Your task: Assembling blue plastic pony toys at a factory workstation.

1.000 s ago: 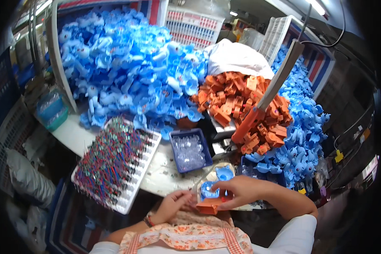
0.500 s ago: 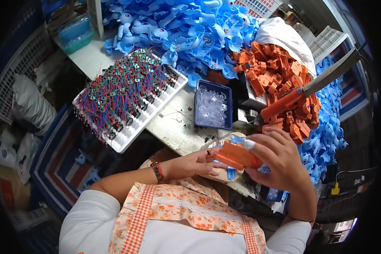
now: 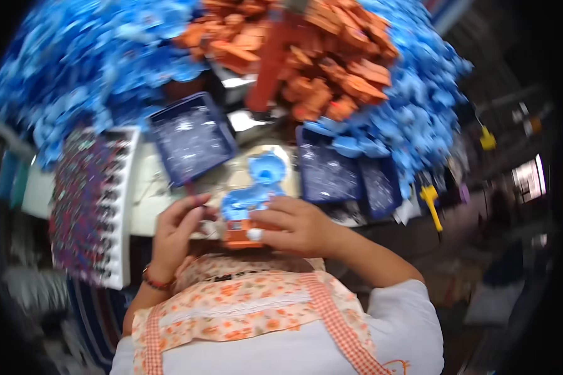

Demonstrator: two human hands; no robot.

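Far left: big heap of blue plastic parts point(image 3: 75, 69), above a white tray point(image 3: 94, 206) full of small dark pieces.
Table: pale worktop point(image 3: 153, 194) with dark blue square boxes point(image 3: 192, 139).
Top middle: pile of orange plastic blocks point(image 3: 319, 62).
Left hand point(image 3: 175, 234): raised, fingers curled on the toy's left edge.
Toy: blue and orange plastic piece point(image 3: 247, 209), held between both hands near the chest.
Right hand point(image 3: 297, 225): closed around the toy's orange bottom.
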